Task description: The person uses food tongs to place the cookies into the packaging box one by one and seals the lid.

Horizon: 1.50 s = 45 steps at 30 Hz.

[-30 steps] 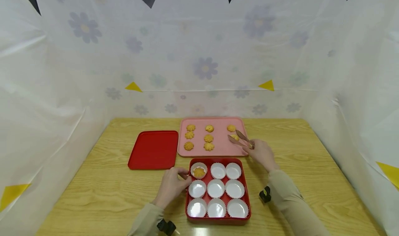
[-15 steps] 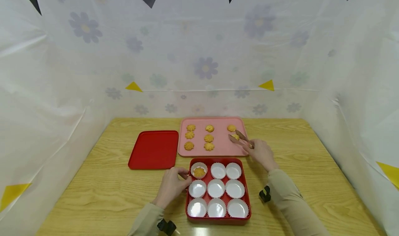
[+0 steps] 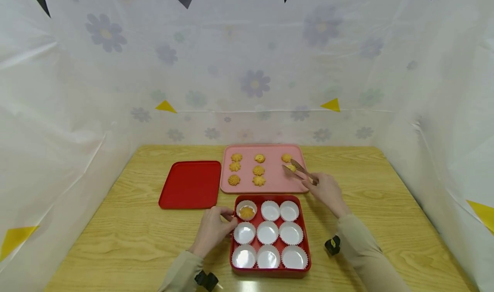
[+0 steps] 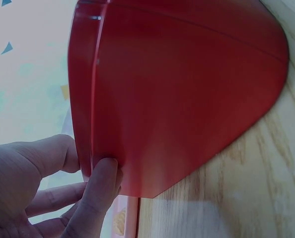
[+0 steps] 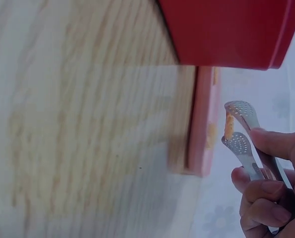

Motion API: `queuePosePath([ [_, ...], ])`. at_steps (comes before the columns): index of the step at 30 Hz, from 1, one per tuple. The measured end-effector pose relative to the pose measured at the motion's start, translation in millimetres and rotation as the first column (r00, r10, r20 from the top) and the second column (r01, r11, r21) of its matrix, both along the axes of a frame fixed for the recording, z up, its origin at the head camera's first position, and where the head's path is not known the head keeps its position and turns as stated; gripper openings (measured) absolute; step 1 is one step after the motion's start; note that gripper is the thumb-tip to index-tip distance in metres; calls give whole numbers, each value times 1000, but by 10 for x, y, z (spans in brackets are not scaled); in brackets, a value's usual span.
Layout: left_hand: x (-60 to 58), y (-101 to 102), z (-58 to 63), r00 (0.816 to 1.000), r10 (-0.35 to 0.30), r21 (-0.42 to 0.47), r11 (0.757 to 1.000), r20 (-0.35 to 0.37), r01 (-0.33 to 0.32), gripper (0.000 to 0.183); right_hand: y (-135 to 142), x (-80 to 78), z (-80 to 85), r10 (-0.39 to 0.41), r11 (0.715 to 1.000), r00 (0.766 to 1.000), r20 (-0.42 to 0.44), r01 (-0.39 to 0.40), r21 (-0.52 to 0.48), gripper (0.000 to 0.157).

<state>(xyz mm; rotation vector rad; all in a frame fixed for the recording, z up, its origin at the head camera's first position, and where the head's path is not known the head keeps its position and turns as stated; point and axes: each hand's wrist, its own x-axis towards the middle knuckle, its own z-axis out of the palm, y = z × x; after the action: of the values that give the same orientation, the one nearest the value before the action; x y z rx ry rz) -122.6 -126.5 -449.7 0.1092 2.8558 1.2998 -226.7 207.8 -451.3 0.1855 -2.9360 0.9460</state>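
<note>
Pinching tongs point(image 3: 302, 170): one cookie point(image 5: 229, 125) between the perforated tips, both touching it; it is over the right part of the pink tray point(image 3: 275, 168), lifted clear or not I cannot tell.
My right hand point(image 3: 328, 192): thumb and fingers curled round the tong arms, squeezed partway, tips a cookie's thickness apart.
Pink tray: seven other cookies point(image 3: 258, 181) lie on it, one just behind the tongs.
My left hand point(image 3: 215, 225): thumb and finger nip the red box point(image 3: 270, 273) on its left side, toward the far corner.
Red box: nine paper cups point(image 3: 267, 233), three by three; a golden cookie point(image 3: 246, 213) in the far-left one.
Red square panel point(image 3: 191, 185): flat, just left of the tray.
Table point(image 3: 127, 240): pale wood grain.
</note>
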Motion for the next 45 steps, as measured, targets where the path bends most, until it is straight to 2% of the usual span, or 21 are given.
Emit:
queuePosePath([
  [7, -3, 1, 2, 1000, -2, -9, 1000, -10, 1, 22, 84, 181, 31, 131, 983, 983, -127, -146, -113, 38],
  [12, -3, -1, 0, 1000, -2, -3, 1000, -7, 2, 22, 177, 317, 54, 254, 936, 958, -133, -278, -216, 30],
  [16, -3, -3, -3, 1000, -5, -3, 1000, -10, 5, 22, 251, 414, 99, 323, 899, 935, -143, -351, -261, 16],
  [19, -2, -6, -6, 1000, -7, 2, 1000, -12, 7, 22, 286, 475, 142, 377, 883, 910, -174, -410, -230, 12],
  [21, -1, -8, -7, 1000, -8, 8, 1000, -12, 8, 23, 292, 511, 168, 420, 872, 890, -179, -451, -193, 16],
  [25, 1, -11, -10, 1000, -7, 12, 1000, -10, 7, 22, 261, 560, 180, 492, 854, 856, -159, -510, -101, 19],
  [29, 2, -9, -10, 1000, -5, 5, 1000, -15, 5, 22, 206, 581, 136, 534, 838, 834, -137, -544, -44, 19],
  [37, -4, -5, -12, 1000, -4, 3, 1000, -17, 4, 21, 99, 601, 90, 548, 836, 829, -117, -547, 41, 31],
  [45, -4, -2, -11, 1000, -5, 7, 1000, -20, 5, 21, 11, 601, 141, 547, 836, 833, -82, -537, 116, 26],
])
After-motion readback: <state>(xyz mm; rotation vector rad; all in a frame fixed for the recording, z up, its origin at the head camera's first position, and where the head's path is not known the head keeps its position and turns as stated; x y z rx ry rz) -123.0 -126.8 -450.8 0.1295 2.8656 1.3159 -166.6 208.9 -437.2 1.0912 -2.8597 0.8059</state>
